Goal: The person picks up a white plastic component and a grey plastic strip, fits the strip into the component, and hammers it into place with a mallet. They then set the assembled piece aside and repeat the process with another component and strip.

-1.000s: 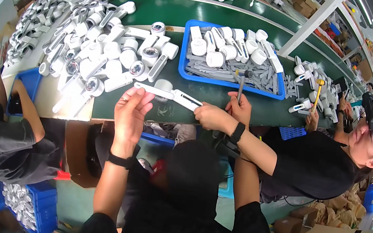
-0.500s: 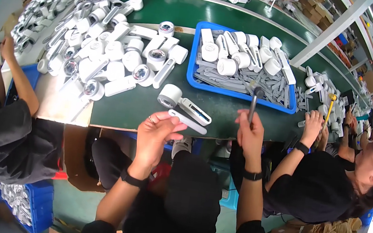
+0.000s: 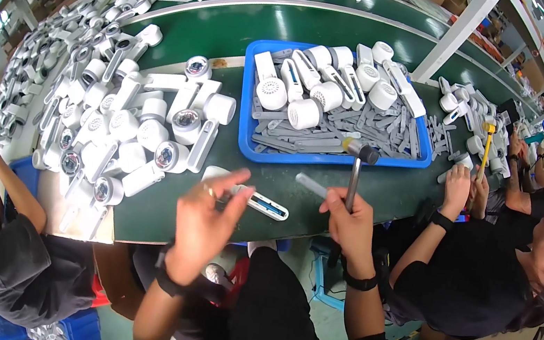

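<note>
My left hand [image 3: 205,220] has its thumb and fingers apart over a white handheld fan [image 3: 271,206] lying near the table edge. The hand hides much of the fan's head; whether the fingers touch it I cannot tell. A long slot in the fan's handle faces up, with blue and dark parts inside. My right hand [image 3: 354,231] is closed round the upright handle of a small hammer [image 3: 362,152] with a dark head. Between that hand's thumb and fingers, a thin pale grey strip [image 3: 310,184] points left, toward the fan.
A blue tray [image 3: 273,159] holds white fans and many grey strips. Piled fans [image 3: 151,134] cover the table's left side. At right a co-worker's hand [image 3: 456,187] is beside a yellow hammer [image 3: 487,149]; another person [image 3: 26,260] sits at left. A white post [image 3: 457,39] rises behind the tray.
The grey strip has passed from my left hand to my right, which still holds the hammer. My left hand has opened over the fan. The view has shifted.
</note>
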Available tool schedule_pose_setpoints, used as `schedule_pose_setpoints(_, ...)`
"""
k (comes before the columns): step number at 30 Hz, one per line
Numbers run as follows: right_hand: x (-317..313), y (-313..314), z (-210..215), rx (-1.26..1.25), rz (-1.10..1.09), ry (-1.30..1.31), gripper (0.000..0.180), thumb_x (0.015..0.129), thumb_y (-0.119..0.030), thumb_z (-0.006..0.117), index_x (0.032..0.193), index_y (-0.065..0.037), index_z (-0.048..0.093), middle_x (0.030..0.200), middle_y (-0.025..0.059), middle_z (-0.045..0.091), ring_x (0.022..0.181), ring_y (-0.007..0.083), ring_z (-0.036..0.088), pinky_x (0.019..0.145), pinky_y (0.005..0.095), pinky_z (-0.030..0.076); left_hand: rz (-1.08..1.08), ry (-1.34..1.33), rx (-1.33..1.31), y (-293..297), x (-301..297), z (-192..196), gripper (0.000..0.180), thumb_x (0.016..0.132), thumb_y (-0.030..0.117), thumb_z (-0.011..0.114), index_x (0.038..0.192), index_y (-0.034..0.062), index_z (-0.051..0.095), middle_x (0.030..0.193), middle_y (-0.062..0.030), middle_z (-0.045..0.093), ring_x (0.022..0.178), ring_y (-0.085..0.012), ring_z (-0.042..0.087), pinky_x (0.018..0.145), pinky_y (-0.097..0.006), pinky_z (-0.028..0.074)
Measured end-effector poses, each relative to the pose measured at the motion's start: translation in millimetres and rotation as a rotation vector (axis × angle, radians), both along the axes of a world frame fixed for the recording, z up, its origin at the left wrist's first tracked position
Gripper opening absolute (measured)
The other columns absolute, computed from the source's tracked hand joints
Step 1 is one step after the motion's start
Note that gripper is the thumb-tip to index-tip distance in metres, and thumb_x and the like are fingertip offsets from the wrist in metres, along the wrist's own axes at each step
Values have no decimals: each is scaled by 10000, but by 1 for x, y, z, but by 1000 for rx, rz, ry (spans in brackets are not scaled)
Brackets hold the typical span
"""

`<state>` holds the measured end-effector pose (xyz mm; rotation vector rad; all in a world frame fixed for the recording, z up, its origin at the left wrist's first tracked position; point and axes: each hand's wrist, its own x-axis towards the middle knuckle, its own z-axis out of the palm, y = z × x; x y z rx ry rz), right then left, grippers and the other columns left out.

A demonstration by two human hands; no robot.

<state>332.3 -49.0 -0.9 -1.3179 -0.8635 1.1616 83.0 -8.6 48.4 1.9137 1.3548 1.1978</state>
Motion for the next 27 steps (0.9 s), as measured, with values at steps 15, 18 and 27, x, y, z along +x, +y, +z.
schedule_pose_setpoints(15, 32, 35, -28, 23, -81, 386, 198, 1067, -206, 589, 1111, -20, 640, 655, 40, 574, 345, 55, 352, 315, 222, 242, -479, 607, 194, 151, 39, -43, 132, 811, 86, 784, 931, 40, 754, 944, -119, 669, 1005, -319, 650, 866, -432, 539)
schedule_pose_setpoints(18, 31, 33, -28, 13, -74, 383, 201, 1068, -210, 589, 1106, -21, 644, 657, 40, 574, 346, 54, 350, 315, 221, 240, -523, 575, 114, 157, 38, -37, 143, 806, 72, 792, 933, 31, 739, 920, -135, 683, 949, -332, 668, 841, -441, 543)
schedule_pose_setpoints(27, 30, 32, -25, 34, -97, 370, 227, 1070, -219, 589, 1115, 0, 631, 664, 41, 574, 350, 48, 352, 320, 213, 245, -240, 592, -8, 161, 49, -24, 144, 860, 119, 776, 958, 17, 752, 1007, -204, 730, 842, -384, 716, 733, -427, 559)
